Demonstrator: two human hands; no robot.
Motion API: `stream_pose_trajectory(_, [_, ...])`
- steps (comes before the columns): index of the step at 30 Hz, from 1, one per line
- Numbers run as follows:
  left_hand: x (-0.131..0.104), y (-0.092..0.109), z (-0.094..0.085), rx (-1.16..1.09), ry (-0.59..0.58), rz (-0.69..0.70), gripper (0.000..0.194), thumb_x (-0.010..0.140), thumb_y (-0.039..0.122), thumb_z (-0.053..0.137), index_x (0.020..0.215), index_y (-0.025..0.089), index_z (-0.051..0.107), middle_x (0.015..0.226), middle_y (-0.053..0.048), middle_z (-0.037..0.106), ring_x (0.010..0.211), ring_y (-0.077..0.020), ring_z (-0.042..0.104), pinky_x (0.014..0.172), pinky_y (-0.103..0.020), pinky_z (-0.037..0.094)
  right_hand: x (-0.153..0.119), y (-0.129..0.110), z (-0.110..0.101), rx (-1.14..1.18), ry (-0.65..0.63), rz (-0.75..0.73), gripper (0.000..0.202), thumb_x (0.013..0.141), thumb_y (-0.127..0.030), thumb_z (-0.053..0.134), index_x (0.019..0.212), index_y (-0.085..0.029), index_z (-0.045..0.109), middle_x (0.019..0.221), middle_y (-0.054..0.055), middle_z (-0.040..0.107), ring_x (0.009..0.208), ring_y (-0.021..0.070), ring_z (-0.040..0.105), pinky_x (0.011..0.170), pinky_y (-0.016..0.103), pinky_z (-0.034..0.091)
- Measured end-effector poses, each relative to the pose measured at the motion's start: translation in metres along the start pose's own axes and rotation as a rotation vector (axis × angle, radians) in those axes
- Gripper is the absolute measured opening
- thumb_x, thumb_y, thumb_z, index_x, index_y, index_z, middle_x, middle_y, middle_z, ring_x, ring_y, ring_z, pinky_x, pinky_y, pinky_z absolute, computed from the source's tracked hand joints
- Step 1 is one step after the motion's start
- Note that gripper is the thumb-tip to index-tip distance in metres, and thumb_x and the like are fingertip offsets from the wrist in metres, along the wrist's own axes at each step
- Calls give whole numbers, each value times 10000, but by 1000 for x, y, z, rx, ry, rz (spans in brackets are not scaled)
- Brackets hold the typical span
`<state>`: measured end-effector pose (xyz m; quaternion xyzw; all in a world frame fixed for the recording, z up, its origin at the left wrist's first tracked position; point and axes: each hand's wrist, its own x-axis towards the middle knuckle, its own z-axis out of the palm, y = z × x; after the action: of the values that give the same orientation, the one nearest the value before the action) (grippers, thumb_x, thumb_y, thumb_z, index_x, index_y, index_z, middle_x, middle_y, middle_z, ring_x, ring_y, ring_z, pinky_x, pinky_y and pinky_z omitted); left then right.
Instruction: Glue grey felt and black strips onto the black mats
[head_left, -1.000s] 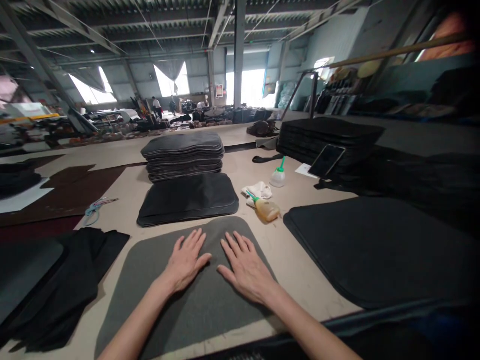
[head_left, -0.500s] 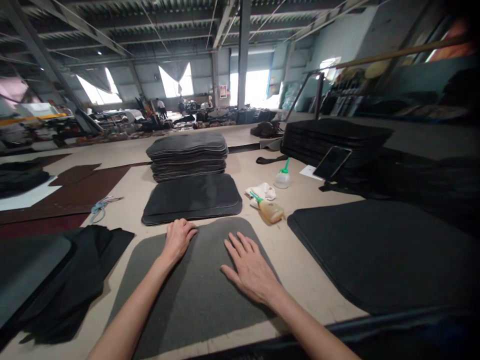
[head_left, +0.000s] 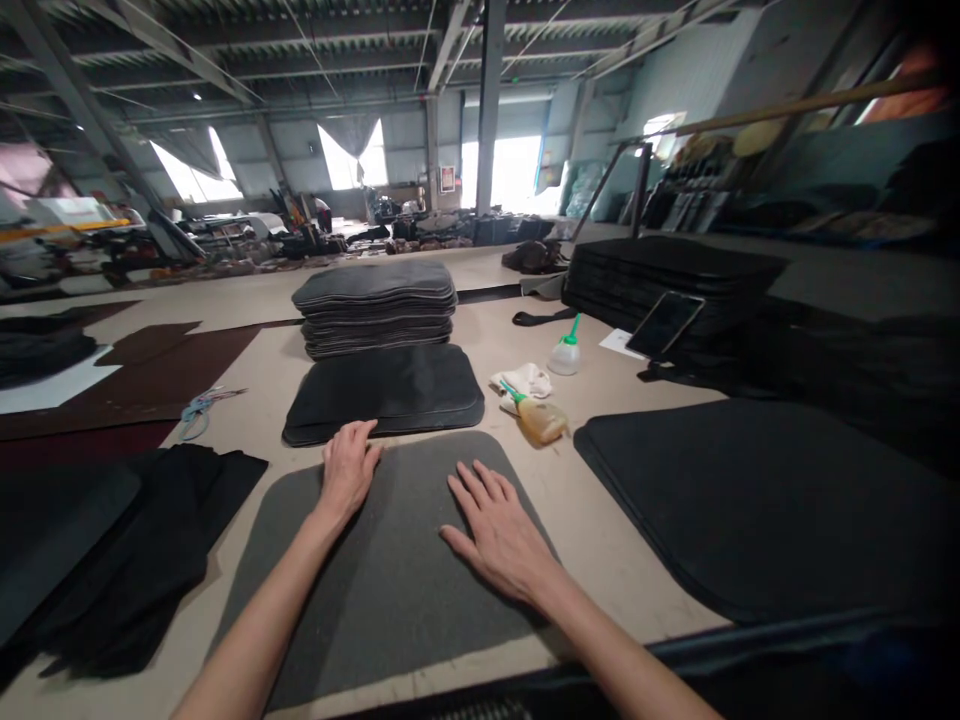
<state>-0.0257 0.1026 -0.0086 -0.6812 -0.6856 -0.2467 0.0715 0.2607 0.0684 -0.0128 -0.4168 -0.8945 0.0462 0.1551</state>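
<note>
A grey felt mat (head_left: pixel 390 590) with rounded corners lies flat on the table in front of me. My left hand (head_left: pixel 347 470) rests on its far left part, fingers close together and reaching the mat's far edge. Whether the fingertips curl over that edge is unclear. My right hand (head_left: pixel 501 538) lies flat on the mat's right half with fingers spread. Just beyond the grey mat lies a darker mat (head_left: pixel 384 392), and behind that stands a stack of grey mats (head_left: pixel 375 305).
An amber glue bottle (head_left: pixel 538 421), a white cloth (head_left: pixel 525 380) and a clear bottle with a green tip (head_left: pixel 564 355) lie to the right. A large black mat (head_left: pixel 765 500) fills the right side. A phone (head_left: pixel 664 322) leans on a black stack (head_left: pixel 667 270). Black fabric (head_left: pixel 112 560) and scissors (head_left: pixel 196 408) lie left.
My left hand slid from the mat's middle, beside the right hand, out to its far left edge. The right hand has stayed flat in place.
</note>
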Motion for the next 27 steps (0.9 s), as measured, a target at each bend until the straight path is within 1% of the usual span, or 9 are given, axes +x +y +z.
stream_pose_trajectory(3, [-19, 5, -4, 52, -104, 132, 584, 1023, 513, 385, 1536, 233, 385, 1601, -136, 405, 1480, -260, 354, 1187, -473, 275, 1, 0, -1, 2, 3, 5, 682, 1018, -610, 383, 1539, -172, 428, 1626, 140, 351, 1517, 349, 249, 1217, 534, 231])
stream_pose_trajectory(5, [-30, 6, -6, 95, -265, 222, 668, 1006, 602, 353, 1564, 235, 346, 1646, -120, 335, 1526, -263, 286, 1219, -500, 229, 1, -1, -3, -6, 2, 3, 686, 1019, -611, 378, 1541, -167, 421, 1625, 146, 351, 1515, 352, 251, 1212, 536, 237])
stream_pose_trajectory(8, [-39, 4, -8, 134, -428, 222, 705, 1013, 620, 273, 1584, 207, 303, 1663, -113, 286, 1543, -255, 252, 1226, -513, 224, -1, -3, -3, -16, 3, -3, 699, 1020, -624, 366, 1541, -161, 414, 1620, 153, 358, 1513, 348, 256, 1209, 531, 240])
stream_pose_trajectory(14, [-56, -13, -9, 268, -304, 191, 720, 1023, 587, 232, 1603, 160, 234, 1680, -140, 217, 1563, -271, 185, 1221, -557, 197, 1, 3, -3, -11, -30, -20, 689, 1034, -605, 366, 1543, -143, 399, 1635, 158, 324, 1525, 339, 232, 1216, 519, 231])
stream_pose_trajectory(16, [-64, -19, -6, 278, -336, 204, 718, 1022, 588, 223, 1590, 152, 274, 1678, -138, 226, 1555, -273, 209, 1215, -548, 220, 7, 10, -14, 44, -109, -41, 657, 1042, -579, 379, 1517, -129, 437, 1628, 159, 339, 1520, 331, 257, 1211, 500, 256])
stream_pose_trajectory(18, [-68, -22, -4, 281, -364, 216, 713, 1024, 580, 220, 1588, 148, 277, 1681, -133, 222, 1553, -272, 215, 1212, -545, 228, 15, 18, -28, 119, -187, -50, 620, 1068, -548, 314, 1479, -115, 484, 1582, 155, 423, 1477, 288, 363, 1186, 447, 320])
stream_pose_trajectory(20, [-68, -23, -3, 283, -362, 217, 711, 1025, 574, 218, 1588, 143, 274, 1682, -133, 220, 1553, -272, 214, 1209, -542, 235, 17, 20, -41, 153, -191, -28, 640, 1080, -541, 239, 1473, -98, 481, 1543, 163, 475, 1435, 257, 432, 1165, 418, 356])
stream_pose_trajectory(24, [-69, -19, -9, 277, -331, 195, 672, 1032, 543, 203, 1571, 161, 327, 1684, -138, 217, 1544, -279, 240, 1188, -540, 278, -7, 10, -38, 67, -81, -29, 713, 1044, -618, 308, 1543, -115, 387, 1626, 169, 337, 1525, 289, 262, 1218, 483, 262])
stream_pose_trajectory(27, [-84, -16, -17, 266, -294, 169, 652, 1025, 524, 207, 1566, 188, 350, 1686, -136, 213, 1541, -285, 253, 1161, -547, 322, -33, 6, -24, 8, -75, -64, 722, 1007, -664, 382, 1545, -182, 397, 1636, 130, 333, 1523, 297, 260, 1228, 505, 233])
